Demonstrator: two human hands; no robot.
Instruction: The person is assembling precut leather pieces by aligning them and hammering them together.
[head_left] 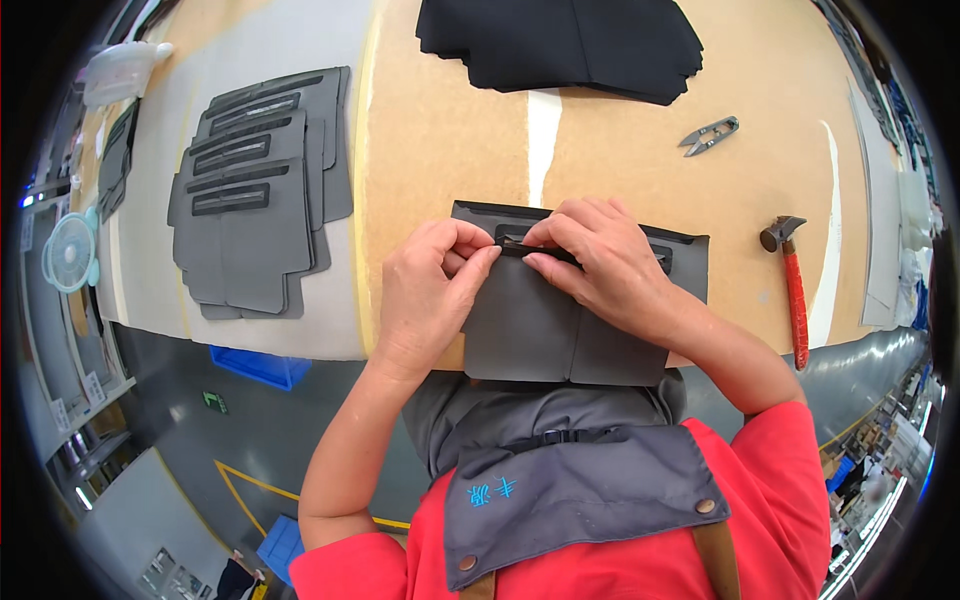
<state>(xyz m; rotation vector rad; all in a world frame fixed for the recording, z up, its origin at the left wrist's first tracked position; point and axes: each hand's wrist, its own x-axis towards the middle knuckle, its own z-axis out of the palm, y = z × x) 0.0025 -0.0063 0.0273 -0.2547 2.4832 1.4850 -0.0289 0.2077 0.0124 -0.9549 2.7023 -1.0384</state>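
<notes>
A grey fabric panel lies flat at the table's front edge, with a black band along its far edge and a black-edged slot below that band. My left hand pinches the left end of the slot's black strip between thumb and forefinger. Close beside it, my right hand grips the same strip, thumb below and fingers above. Fingers partly cover the strip, so its exact fold cannot be made out. Part of the slot shows again to the right of my right hand.
Several overlapping grey panels with black slots lie at left. A stack of black fabric pieces lies at the far side. Thread snips and a red-handled hammer rest at right. A small light-blue fan stands at far left.
</notes>
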